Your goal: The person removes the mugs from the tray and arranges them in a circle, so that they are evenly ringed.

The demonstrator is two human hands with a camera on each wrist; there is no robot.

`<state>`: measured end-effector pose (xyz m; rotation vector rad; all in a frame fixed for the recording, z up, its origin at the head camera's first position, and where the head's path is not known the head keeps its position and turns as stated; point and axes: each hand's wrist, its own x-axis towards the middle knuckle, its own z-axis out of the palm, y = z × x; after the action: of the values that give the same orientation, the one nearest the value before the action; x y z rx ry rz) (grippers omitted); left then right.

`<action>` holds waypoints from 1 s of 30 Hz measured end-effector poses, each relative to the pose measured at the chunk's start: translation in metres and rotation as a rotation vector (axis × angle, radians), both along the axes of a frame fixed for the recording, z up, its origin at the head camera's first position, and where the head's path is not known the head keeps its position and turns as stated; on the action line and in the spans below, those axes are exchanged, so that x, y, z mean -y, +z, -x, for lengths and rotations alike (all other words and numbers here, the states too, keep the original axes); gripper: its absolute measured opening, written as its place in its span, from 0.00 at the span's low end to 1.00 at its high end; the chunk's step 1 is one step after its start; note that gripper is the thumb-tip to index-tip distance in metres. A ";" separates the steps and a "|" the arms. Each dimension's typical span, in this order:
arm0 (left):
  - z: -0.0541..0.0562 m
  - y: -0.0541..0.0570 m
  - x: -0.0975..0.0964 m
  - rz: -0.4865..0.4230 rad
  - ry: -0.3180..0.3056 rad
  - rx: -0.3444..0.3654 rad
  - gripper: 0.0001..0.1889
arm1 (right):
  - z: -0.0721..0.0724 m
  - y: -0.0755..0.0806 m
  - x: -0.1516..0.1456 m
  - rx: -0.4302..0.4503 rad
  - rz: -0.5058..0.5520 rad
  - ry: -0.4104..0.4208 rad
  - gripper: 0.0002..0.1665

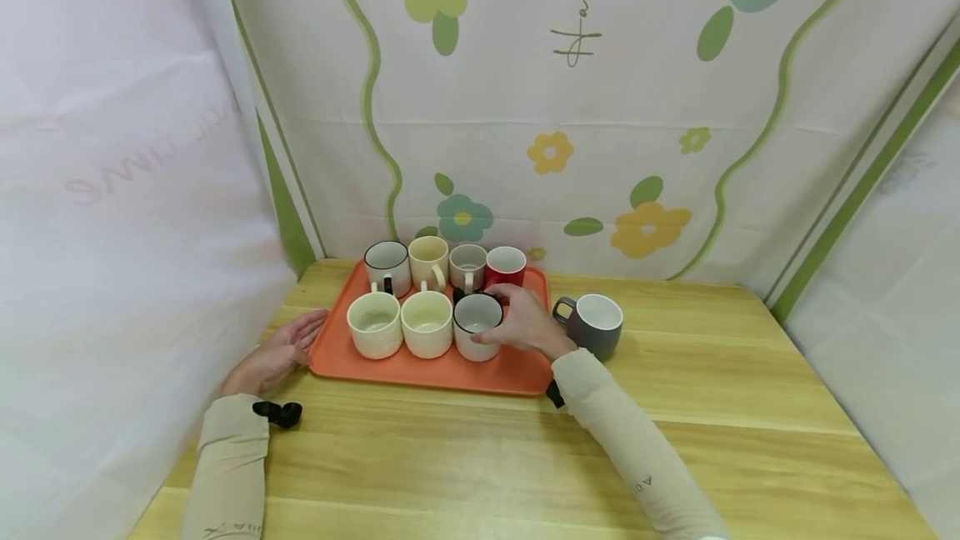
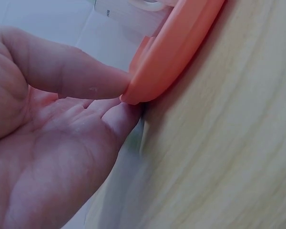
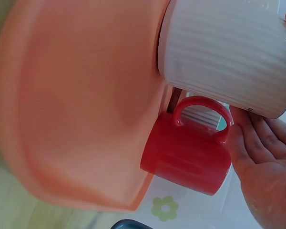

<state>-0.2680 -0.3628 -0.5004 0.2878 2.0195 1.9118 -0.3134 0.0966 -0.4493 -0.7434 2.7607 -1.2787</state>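
My right hand (image 1: 525, 323) grips the rim of a white mug with a black edge (image 1: 476, 346) in the front row on an orange tray (image 1: 345, 363). The right wrist view shows this mug's ribbed side (image 3: 219, 52), the fingers (image 3: 257, 136) at its rim and a red mug (image 3: 188, 152) close below. At the tray's left edge is my left hand (image 1: 281, 350); in the left wrist view its thumb (image 2: 81, 71) and a finger pinch the tray's rim (image 2: 157, 67). Two cream mugs (image 1: 375, 338) (image 1: 427, 336) stand left of the held mug.
Behind them on the tray stand a black-rimmed white mug (image 1: 388, 267), a pale yellow mug (image 1: 427, 261), a grey mug (image 1: 467, 265) and the red mug. A dark grey mug (image 1: 596, 332) stands on the wooden table (image 1: 420, 457), right of the tray. Printed cloth (image 1: 600, 107) hangs behind.
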 end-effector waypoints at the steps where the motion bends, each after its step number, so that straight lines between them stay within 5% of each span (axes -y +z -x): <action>1: 0.000 0.000 0.000 0.000 -0.001 0.001 0.58 | -0.001 0.000 0.000 -0.009 -0.002 0.005 0.42; 18: 0.002 -0.002 0.001 0.002 0.014 0.010 0.58 | -0.026 0.012 -0.025 -0.092 -0.010 0.030 0.40; 30: 0.002 -0.001 0.001 0.019 0.022 0.012 0.59 | -0.066 0.030 -0.067 -0.212 0.012 0.033 0.40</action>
<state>-0.2697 -0.3635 -0.5016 0.2502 2.0401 1.9022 -0.2479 0.1635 -0.4194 -0.9752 2.8902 -1.2814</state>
